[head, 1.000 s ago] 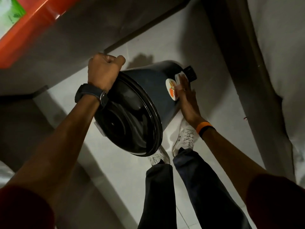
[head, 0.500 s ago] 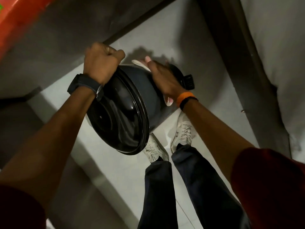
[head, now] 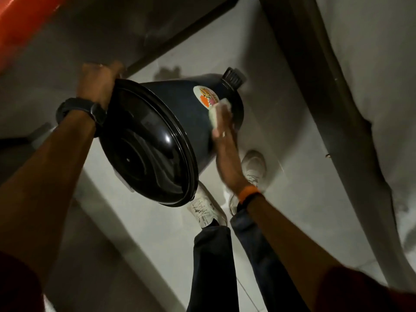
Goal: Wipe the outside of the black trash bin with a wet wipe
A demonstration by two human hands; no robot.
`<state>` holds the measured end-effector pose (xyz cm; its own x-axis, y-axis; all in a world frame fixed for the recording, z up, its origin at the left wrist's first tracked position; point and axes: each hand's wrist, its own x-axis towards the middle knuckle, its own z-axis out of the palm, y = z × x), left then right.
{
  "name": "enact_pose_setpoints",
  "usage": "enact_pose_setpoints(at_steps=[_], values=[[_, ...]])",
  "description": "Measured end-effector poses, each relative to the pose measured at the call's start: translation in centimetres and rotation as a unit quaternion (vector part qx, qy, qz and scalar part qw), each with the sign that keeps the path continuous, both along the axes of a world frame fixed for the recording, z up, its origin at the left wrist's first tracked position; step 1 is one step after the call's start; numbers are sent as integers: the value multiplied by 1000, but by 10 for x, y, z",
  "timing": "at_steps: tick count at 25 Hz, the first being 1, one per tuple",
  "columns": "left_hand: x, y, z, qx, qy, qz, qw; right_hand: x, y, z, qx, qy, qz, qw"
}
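The black trash bin (head: pixel 180 113) is held off the floor and tilted, its shiny lid facing me and its base pointing away. A round white and orange sticker (head: pixel 206 96) sits on its side wall, and a black pedal (head: pixel 231 76) juts out at the base. My left hand (head: pixel 98 84) is shut on the bin's upper rim. My right hand (head: pixel 222 129) lies flat against the bin's right side, pressing a pale wet wipe (head: pixel 217 113) just below the sticker.
Pale floor tiles (head: pixel 292 158) lie below, with my two white shoes (head: pixel 204 210) and dark trousers. A dark ledge (head: pixel 112 30) runs above the bin, with an orange surface (head: pixel 20 25) at the top left. A grey wall edge (head: pixel 351 109) rises on the right.
My right hand slid with the wipe from the top of the bin down to its right side, uncovering the sticker. My left hand kept its grip on the rim; the bin shifted slightly.
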<state>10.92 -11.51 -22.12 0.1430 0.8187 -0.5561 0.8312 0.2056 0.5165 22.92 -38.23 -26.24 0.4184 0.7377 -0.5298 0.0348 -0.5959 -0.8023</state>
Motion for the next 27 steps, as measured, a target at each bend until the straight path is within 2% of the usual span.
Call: enact_pose_setpoints(at_steps=[2,4,5,7,9,11,13,14,16,19,21,23,25,27], values=[[-2,-2,-2,-13,-24,68,997,34,16,-25,-98,72,-107,987],[-2,-4,-3,-19,-34,122,992,35,13,-26,-110,109,-132,979],[-1,-5,-2,-20,-31,124,992,26,10,-16,-66,108,-120,985],[-1,-6,0,-26,-28,126,991,2,2,10,55,40,-16,998],[2,-7,0,-37,-24,123,991,2,4,8,116,-24,65,991],[8,-13,0,-39,-29,120,992,24,18,-7,38,36,-34,998],[15,-17,1,-24,-54,115,992,50,24,-22,-83,100,-135,982],[18,-18,2,-11,-64,110,992,56,22,-23,-118,119,-145,975],[25,-18,3,6,-68,92,993,49,14,-14,-128,183,-173,959],[30,-21,7,27,-48,57,997,13,-4,11,-123,275,-265,916],[38,-36,19,48,-19,-12,999,-3,-20,26,-172,327,-337,866],[54,-67,35,111,31,-183,976,-13,-31,36,-233,409,-364,804],[71,-103,50,188,80,-374,905,-24,-36,44,-280,457,-330,777],[83,-137,60,214,113,-532,812,-27,-36,47,-294,439,-274,803]])
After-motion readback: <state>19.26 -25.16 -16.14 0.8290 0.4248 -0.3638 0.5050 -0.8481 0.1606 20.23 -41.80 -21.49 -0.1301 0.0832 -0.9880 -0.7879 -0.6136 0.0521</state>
